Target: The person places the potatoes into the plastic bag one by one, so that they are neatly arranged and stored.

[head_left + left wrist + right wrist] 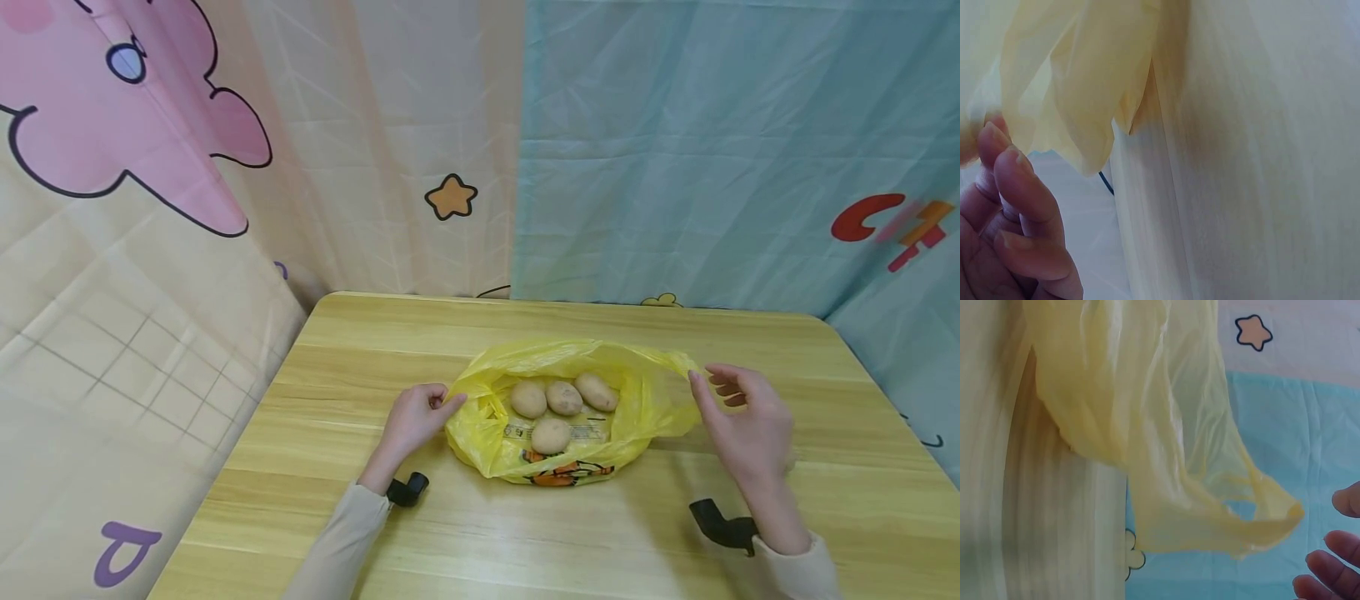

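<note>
A yellow plastic bag [480, 446] with an orange print lies on the table, its mouth spread wide towards the head camera. Inside it are several potatoes [551, 436], most of them grouped at the back and one nearer the front. My left hand [416, 417] pinches the bag's left edge between thumb and fingers. Beside the right end is my right hand [753, 425]. In the right wrist view its fingers [1330, 574] and thumb are spread, a small gap away from the bag's loose handle [1272, 515].
The bag rests on a light wooden table [360, 350]. Printed curtains [637, 167] hang along its back and sides. Dark wrist-worn mounts [723, 525] sit at both wrists.
</note>
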Motion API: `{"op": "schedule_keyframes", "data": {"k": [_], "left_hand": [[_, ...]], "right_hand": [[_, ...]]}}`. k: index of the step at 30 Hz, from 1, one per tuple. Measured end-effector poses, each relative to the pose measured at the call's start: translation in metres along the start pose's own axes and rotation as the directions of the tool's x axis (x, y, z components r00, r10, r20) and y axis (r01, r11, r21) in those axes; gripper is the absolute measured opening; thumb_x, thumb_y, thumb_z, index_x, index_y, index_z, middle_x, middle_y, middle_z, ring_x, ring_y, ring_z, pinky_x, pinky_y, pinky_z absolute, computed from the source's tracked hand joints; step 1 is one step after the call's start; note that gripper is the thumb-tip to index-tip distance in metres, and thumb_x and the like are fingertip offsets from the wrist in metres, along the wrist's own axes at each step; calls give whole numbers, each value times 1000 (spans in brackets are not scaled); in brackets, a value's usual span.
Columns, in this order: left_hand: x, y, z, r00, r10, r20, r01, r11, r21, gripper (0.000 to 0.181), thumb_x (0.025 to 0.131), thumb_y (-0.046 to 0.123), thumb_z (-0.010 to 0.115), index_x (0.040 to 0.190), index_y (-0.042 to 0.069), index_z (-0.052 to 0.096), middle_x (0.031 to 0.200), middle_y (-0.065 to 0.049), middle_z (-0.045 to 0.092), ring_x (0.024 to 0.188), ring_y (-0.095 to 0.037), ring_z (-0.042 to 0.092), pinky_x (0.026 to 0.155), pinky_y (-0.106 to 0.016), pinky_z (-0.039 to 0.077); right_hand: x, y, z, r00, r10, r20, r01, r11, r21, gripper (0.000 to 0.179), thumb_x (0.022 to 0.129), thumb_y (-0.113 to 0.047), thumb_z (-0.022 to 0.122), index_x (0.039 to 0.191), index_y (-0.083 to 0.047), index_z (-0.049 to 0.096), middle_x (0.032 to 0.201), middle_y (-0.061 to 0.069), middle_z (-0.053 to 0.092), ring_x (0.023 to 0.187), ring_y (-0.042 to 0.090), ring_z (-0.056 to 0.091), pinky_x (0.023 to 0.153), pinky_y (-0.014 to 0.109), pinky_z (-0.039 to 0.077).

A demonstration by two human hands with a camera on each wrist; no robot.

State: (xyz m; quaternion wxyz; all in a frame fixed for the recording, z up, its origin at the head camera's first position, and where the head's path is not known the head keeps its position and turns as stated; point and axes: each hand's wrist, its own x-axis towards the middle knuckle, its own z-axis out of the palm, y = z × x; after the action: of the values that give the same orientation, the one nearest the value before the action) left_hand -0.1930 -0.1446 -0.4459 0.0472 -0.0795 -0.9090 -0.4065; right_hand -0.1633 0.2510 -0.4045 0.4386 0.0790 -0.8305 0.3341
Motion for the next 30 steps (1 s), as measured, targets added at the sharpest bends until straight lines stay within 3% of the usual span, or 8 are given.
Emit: {"op": "schedule_keyframes", "data": {"k": [7, 13, 16, 22, 26, 30], "left_hand": [[0, -1, 1, 1000, 2, -1, -2, 1000, 9, 46, 88, 33, 69, 57, 14, 39, 50, 8, 29, 47, -8, 29, 49, -24, 25], [0, -3, 2, 1000, 3, -2, -3, 1000, 11, 46, 88, 34, 68, 57, 15, 40, 50, 8, 29, 46, -8, 29, 49, -24, 25], [0, -3, 2, 1000, 1, 1, -1, 1000, 9, 46, 89, 34, 68, 57, 15, 40, 50, 8, 29, 46, -8, 29, 49, -24, 25], [1, -2, 1, 1000, -13, 12, 13, 1000, 3, 46, 89, 33, 67, 57, 15, 40, 50, 7, 29, 46, -8, 29, 49, -24, 25], [1, -2, 1, 1000, -11, 12, 11, 1000, 4, 45, 89, 33, 68, 58, 15, 40, 50, 7, 29, 46, -8, 29, 49, -23, 25], [1, -1, 1, 1000, 0, 9, 0, 1000, 0, 45, 88, 32, 68, 58, 14, 40, 50, 8, 29, 46, -8, 29, 49, -24, 25]], "right_hand": [[-5, 15, -16, 995, 103, 19, -102, 993, -57, 25, 75, -6, 78, 96, 4, 68, 86, 17, 66, 75, -12, 44, 69, 5, 33], [-12, 32, -26, 982, 183, 38, -176, 973, -151, 28, 75, -10, 77, 97, 4, 68, 90, 18, 65, 78, -12, 40, 66, 7, 31], [-13, 39, -31, 975, 216, 55, -202, 960, -193, 29, 76, -13, 76, 97, 5, 67, 92, 20, 65, 78, -4, 43, 65, 10, 31], [-14, 49, -37, 943, 306, 133, -269, 933, -238, 33, 80, -16, 73, 103, 7, 64, 100, 25, 61, 86, 32, 54, 66, 15, 31], [-17, 57, -40, 915, 355, 189, -303, 917, -259, 37, 82, -18, 72, 106, 8, 63, 104, 30, 58, 93, 42, 53, 73, 36, 39], [-21, 66, -45, 890, 378, 254, -306, 910, -280, 44, 84, -22, 70, 110, 11, 59, 108, 35, 55, 98, 47, 49, 77, 58, 34]]}}
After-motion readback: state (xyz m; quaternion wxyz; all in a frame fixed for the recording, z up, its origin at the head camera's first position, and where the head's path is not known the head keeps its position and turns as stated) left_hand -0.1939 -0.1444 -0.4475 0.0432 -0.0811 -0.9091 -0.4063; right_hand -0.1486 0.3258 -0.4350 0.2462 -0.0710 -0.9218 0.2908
